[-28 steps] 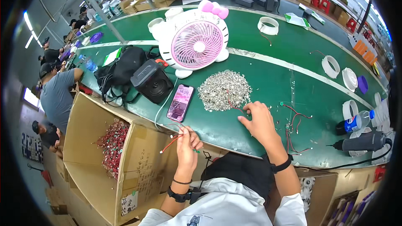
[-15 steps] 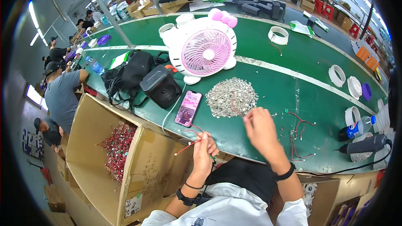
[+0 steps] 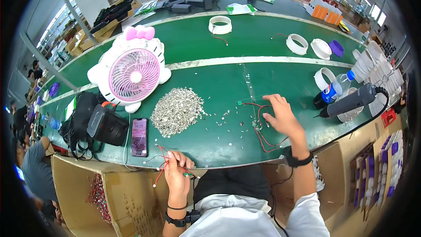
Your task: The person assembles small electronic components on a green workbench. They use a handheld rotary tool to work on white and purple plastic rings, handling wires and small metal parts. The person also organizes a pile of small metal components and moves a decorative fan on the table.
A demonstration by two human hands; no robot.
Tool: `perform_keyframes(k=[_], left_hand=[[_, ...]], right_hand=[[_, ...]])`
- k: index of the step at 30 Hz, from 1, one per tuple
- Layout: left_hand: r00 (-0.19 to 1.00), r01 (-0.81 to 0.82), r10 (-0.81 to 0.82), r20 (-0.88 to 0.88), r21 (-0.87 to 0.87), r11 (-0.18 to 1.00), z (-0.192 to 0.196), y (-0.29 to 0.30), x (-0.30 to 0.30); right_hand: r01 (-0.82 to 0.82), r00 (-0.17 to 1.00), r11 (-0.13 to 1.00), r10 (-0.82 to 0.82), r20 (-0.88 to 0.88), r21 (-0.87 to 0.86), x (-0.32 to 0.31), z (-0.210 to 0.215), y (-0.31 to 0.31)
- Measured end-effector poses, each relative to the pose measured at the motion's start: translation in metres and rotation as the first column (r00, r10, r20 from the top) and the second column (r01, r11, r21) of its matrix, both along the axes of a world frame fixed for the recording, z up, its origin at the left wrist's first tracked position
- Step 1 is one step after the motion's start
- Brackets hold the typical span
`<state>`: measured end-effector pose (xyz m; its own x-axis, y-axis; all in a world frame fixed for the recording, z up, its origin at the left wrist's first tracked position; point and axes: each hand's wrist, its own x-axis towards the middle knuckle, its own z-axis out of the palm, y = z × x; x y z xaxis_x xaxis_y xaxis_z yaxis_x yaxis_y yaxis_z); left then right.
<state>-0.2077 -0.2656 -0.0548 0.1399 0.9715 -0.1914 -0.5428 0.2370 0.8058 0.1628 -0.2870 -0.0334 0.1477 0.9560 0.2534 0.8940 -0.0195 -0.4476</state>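
My left hand, at the table's near edge, is closed on a small bunch of red wire leads with white connectors on their ends. A green piece pokes out below the fingers. Over to the right, my right hand hovers at the table with its fingers apart and holds nothing I can see. Just left of its fingertips lie more red wire leads, one with a small green board at its end. A heap of tiny silvery-white parts sits between the hands, farther back.
Left of the heap are a phone, a black speaker and a pink-and-white fan. On the right stand a bottle, a dark power tool and white rings. A cardboard box of wires is below left.
The view has swung right. My right hand has left the heap's near edge and moved right to the loose wires, its fingers opening. My left hand keeps its wires.
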Motion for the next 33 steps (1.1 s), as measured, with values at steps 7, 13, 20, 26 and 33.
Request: perform_keyframes(k=[7, 13, 20, 26, 33], left_hand=[[0.989, 0.136, -0.133, 0.071, -0.050, 0.989, -0.001, -0.002, 0.014], [0.969, 0.235, -0.232, 0.086, -0.023, 0.972, 0.008, -0.011, 0.033], [0.960, 0.268, -0.271, -0.071, -0.058, 0.962, 0.008, -0.010, 0.059], [0.974, 0.051, -0.032, -0.223, 0.079, 0.996, 0.003, -0.005, 0.036], [0.983, 0.178, -0.178, 0.034, -0.017, 0.984, 0.001, -0.018, 0.036]], right_hand=[[0.110, 0.994, 0.983, -0.107, 0.029, -0.148, 0.030, -0.018, 0.015], [0.318, 0.888, 0.899, -0.172, -0.426, 0.302, -0.069, 0.047, 0.013], [-0.136, 0.918, 0.949, 0.229, -0.324, 0.284, -0.187, 0.024, -0.063], [0.263, 0.965, 0.960, -0.261, -0.037, 0.098, -0.096, 0.021, -0.089], [0.236, 0.970, 0.968, -0.240, 0.038, 0.082, -0.087, 0.007, -0.099]])
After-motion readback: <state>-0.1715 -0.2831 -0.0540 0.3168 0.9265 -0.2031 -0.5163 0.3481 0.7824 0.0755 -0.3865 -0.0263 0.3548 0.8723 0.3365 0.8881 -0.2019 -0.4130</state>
